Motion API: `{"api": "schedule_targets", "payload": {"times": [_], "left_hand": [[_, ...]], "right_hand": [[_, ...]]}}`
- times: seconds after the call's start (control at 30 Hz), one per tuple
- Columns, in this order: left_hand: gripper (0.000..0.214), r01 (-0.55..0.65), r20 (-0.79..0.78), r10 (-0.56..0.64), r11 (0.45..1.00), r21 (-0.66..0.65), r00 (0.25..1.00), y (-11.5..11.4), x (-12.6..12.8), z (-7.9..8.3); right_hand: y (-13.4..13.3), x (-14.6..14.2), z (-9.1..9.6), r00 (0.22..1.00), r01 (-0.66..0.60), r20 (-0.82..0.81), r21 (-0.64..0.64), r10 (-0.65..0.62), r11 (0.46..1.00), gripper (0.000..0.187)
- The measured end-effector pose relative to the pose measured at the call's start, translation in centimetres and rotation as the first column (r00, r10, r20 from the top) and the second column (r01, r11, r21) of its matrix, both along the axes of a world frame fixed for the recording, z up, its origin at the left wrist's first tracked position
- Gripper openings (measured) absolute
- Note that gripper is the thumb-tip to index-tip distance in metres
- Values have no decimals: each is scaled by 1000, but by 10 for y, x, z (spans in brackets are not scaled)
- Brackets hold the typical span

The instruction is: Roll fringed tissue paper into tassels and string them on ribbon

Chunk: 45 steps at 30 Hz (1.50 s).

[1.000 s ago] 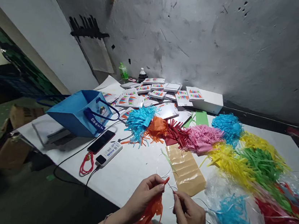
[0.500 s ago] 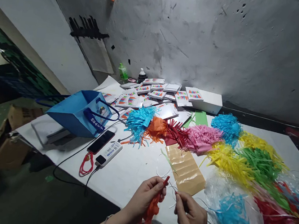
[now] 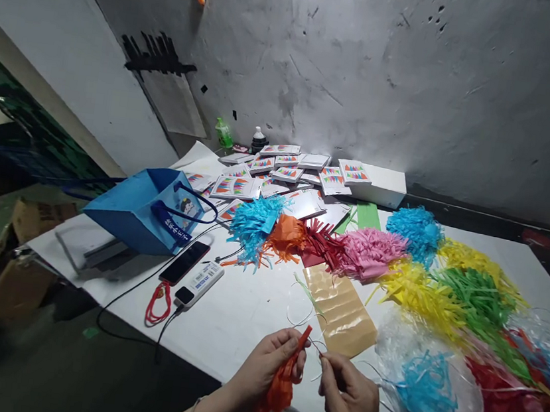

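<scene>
My left hand (image 3: 269, 364) is closed around an orange paper tassel (image 3: 278, 393); its folded top pokes up past my thumb and the fringe hangs below my palm. Close by on the right, my right hand (image 3: 348, 395) pinches a thin white string (image 3: 316, 346) between thumb and forefinger. The string runs from the tassel's top toward my right fingertips, and more of it loops over the table. Just beyond my hands lies a brown paper sheet with clear tape on it (image 3: 342, 311).
Fringed paper bundles in blue, orange, red, pink (image 3: 372, 251), yellow and green lie across the white table (image 3: 253, 303). At right is a clear plastic bag (image 3: 390, 327). A blue bag (image 3: 128, 215), phone (image 3: 184, 263) and power bank (image 3: 200, 284) are left; flat boxes (image 3: 237, 188) pile behind.
The view has shifted slightly. My hands stay nearly in place, my right fingertips a little closer to my left hand, and the tassel's fringe hangs a bit more spread.
</scene>
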<state>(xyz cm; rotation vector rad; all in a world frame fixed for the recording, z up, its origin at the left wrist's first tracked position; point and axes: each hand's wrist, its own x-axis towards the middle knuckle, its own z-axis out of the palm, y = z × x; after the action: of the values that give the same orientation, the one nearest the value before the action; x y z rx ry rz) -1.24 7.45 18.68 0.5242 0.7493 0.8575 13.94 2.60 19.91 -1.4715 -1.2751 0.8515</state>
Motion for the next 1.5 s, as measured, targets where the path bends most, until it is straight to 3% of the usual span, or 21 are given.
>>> {"api": "schedule_targets", "payload": {"times": [0.4,0.5,0.63,0.73,0.83,1.03,1.13,1.37,1.5], "left_hand": [[36,10,-7,-10,1000,-15,1000,1,2,2],[37,15,-30,-15,1000,-1,999,2,2,2],[36,19,-69,-16,999,50,998,2,2,2],[37,30,-95,-23,997,66,995,1,2,3],[40,43,-106,-36,997,63,994,0,2,2],[45,150,-118,-139,985,86,983,-2,-2,-4],[47,159,-108,-144,976,150,984,-2,-2,-8],[41,185,-150,-152,953,238,977,-6,-1,-9],[28,134,-332,7,906,402,943,-6,-3,-5]], "right_hand": [[0,5,-9,994,-34,107,64,27,997,26],[1,6,-9,982,-59,186,144,32,988,23],[1,9,-16,926,-166,375,341,28,925,15],[0,8,-18,887,-259,458,392,56,883,21],[0,6,-15,918,-237,385,326,101,915,19],[3,6,-9,979,-155,136,29,150,987,28],[4,5,-6,985,-160,64,-10,160,987,33],[5,-1,3,918,-193,-384,-222,96,956,44],[8,1,-2,919,-267,-346,-189,190,945,40]]}}
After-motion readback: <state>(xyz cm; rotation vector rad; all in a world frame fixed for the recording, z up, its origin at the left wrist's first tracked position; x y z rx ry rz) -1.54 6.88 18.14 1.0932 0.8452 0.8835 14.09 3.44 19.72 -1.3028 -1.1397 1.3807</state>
